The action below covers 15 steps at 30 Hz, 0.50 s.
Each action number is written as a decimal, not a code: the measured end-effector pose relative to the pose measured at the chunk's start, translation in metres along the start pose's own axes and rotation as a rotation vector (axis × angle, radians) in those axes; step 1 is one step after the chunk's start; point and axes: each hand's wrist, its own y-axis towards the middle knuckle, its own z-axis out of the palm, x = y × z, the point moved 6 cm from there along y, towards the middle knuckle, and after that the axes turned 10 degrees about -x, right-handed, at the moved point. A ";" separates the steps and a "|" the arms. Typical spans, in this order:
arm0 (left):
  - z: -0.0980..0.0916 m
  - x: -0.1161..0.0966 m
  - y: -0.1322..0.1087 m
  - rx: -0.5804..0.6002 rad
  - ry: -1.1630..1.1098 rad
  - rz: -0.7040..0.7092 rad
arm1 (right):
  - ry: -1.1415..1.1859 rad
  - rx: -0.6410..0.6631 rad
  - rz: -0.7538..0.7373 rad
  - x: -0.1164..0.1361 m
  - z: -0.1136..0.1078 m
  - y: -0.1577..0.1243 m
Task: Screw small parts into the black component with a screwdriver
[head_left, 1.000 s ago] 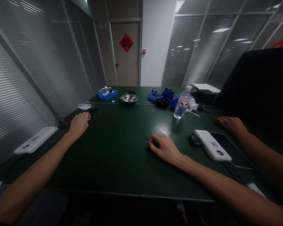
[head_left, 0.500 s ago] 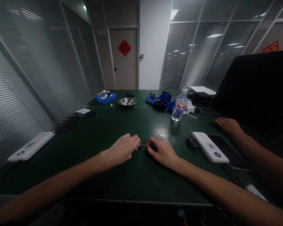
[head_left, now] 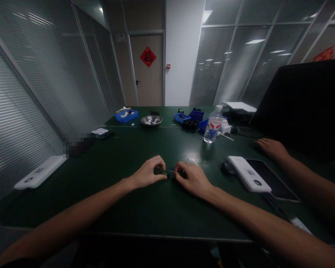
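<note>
My left hand rests on the dark green table near its middle, fingertips pinched on a small dark part. Just to its right, my right hand holds a thin metal pin or tool whose tip points at the small part. The two hands almost touch. What the small part is stays too dark and tiny to tell.
Another person's hand lies at the right, by a black tablet with a white device and a dark mouse. A water bottle, blue bins, a metal bowl stand farther back. Another white device lies left.
My left hand came from the far left of the table to the middle and now pinches the small part beside my right hand, which stayed in place.
</note>
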 end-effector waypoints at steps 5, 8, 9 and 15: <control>0.003 0.005 0.001 0.037 0.003 0.000 | -0.008 -0.004 -0.022 0.001 0.001 -0.001; 0.005 0.007 0.000 0.039 0.030 0.002 | -0.017 -0.015 -0.024 0.001 0.001 -0.001; 0.005 0.008 0.000 0.035 0.036 -0.005 | -0.019 -0.017 -0.023 0.001 0.001 0.000; 0.003 0.007 -0.001 0.021 0.041 -0.025 | -0.012 -0.010 -0.019 0.001 0.001 0.000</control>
